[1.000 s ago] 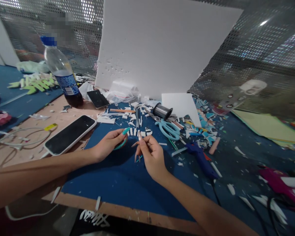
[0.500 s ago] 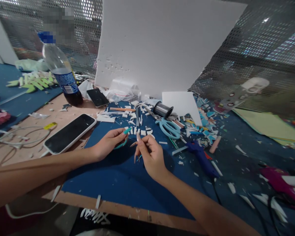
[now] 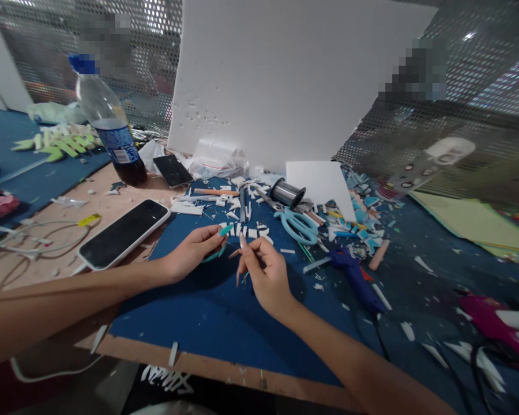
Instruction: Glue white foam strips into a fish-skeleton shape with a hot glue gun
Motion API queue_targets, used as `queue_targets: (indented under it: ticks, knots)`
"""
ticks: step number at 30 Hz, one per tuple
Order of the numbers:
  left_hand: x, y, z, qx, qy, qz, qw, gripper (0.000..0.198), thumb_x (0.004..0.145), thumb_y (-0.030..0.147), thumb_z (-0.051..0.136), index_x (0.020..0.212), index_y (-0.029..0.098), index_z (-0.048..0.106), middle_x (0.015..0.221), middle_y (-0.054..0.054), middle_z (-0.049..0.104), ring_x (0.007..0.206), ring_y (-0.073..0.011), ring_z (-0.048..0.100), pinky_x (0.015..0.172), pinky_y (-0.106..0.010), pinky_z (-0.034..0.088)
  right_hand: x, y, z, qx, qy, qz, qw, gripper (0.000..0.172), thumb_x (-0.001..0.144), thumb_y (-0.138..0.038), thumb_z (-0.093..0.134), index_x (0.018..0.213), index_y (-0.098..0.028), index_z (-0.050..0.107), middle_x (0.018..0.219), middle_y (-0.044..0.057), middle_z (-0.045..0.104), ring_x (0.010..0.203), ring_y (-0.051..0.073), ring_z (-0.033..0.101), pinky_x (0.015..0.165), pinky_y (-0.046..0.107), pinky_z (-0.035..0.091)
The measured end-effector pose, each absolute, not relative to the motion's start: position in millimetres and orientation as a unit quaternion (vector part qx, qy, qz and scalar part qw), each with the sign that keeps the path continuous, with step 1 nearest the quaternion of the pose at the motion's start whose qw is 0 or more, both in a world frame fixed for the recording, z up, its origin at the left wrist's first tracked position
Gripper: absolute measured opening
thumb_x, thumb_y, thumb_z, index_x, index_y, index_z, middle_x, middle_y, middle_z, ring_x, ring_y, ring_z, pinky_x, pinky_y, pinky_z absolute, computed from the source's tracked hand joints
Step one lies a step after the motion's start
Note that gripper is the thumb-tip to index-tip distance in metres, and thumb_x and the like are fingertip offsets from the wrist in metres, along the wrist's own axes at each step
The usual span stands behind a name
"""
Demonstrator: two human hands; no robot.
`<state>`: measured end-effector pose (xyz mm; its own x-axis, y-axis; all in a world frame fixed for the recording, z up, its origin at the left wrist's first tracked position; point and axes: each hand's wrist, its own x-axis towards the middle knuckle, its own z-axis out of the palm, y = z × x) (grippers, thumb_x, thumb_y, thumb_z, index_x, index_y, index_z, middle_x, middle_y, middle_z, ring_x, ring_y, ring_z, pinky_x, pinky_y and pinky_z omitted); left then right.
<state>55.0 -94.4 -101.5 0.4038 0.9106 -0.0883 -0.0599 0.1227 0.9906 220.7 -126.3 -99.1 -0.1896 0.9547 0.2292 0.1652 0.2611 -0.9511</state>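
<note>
small white pieces (image 3: 252,233) look cut; what's left, i can't tell, nor whether my curled left hand (image 3: 199,246) and right hand (image 3: 267,275) pinch anything.

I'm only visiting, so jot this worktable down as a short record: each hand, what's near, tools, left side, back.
Left hand: pinching over the blue mat; anything held can't be made out
Right hand: curled, thumb forward; grip unclear
Near: small white pieces just beyond both hands
Tools: light-blue-handled scissors and dark blue glue gun, right
Left side: phone; bottle with dark liquid
Back: large white board
</note>
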Motion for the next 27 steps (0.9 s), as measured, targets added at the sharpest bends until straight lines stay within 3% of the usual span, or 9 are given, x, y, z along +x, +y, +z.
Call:
queue_targets:
  ticks: [27]
  knots:
    - [54.9, -93.9, -101.3, 0.544, 0.401, 0.375, 0.634, 0.035, 0.08, 0.048, 0.053, 0.071, 0.016, 0.044, 0.063, 0.005, 0.037, 0.053, -0.0063, 0.03, 0.052, -0.021, 0.025, 220.9, -126.2, -99.2, -0.431, -0.642, 0.418, 0.478, 0.023, 0.092, -0.032, 0.045, 0.072, -0.02, 0.047, 0.05, -0.006, 0.049, 0.039, 0.007, 0.051, 0.042, 0.019, 0.043]
